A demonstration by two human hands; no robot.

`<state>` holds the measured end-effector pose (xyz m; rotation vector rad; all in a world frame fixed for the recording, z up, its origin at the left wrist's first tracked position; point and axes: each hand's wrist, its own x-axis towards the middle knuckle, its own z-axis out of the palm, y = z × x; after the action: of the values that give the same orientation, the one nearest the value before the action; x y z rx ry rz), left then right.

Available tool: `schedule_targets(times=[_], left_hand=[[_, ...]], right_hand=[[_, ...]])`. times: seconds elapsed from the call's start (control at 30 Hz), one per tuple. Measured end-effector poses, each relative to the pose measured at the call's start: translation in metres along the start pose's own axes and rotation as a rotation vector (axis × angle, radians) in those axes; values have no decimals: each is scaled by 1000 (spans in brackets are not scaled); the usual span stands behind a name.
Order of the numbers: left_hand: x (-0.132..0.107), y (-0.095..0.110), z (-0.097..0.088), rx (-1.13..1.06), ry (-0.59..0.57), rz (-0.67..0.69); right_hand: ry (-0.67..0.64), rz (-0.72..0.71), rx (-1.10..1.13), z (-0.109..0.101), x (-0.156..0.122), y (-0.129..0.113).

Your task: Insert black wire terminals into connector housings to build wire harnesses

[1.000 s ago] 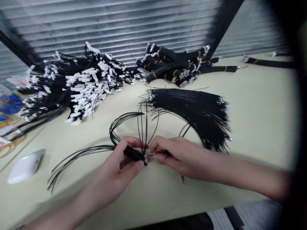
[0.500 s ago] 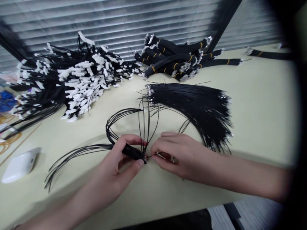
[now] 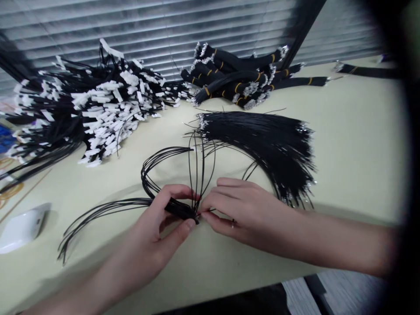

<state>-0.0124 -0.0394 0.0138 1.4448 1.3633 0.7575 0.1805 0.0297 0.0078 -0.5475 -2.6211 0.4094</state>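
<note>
My left hand point(image 3: 164, 223) is closed around a small bundle of black wires point(image 3: 179, 208) near the front middle of the table. Loose lengths from this bundle fan out to the left, and others loop up behind the hand. The bundle's end pokes out between thumb and fingers. Just right of it, my right hand point(image 3: 234, 210) pinches the tip of a thin black wire point(image 3: 213, 210) against the bundle's end. Exactly where that tip enters is hidden by the fingertips. Behind both hands lies a wide spread of loose black wires point(image 3: 259, 140) with silvery terminal ends.
Wires with white connectors point(image 3: 108, 118) are heaped at the back left. Tied wire bundles point(image 3: 236, 78) with yellow bands are piled at the back middle, and another banded bundle point(image 3: 367, 71) lies far right. A white case point(image 3: 22, 229) sits at left. Window blinds point(image 3: 131, 26) stand behind.
My right hand has moved slightly left, bringing the pinched wire tip up to the bundle's end. The left hand keeps its hold. The whole view has shifted a little.
</note>
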Motion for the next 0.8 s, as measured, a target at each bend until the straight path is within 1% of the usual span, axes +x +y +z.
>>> schedule_targets(times=[0.1,0.23,0.4,0.67,0.8], left_hand=[[0,0,0,4,-30,-1],[0,0,0,18,-33,11],[1,0,1,13,-42,0],[1,-3,0,18,-38,15],[2,-1,0,23,-35,30]], right_hand=[[38,-29,-23,1,0,-2],[75,-64,-74,3,-1,-5],[85,-72,-133,3,-2,-5],[86,-90,-145,5,-1,-5],[122,-89,-130,7,-1,-5]])
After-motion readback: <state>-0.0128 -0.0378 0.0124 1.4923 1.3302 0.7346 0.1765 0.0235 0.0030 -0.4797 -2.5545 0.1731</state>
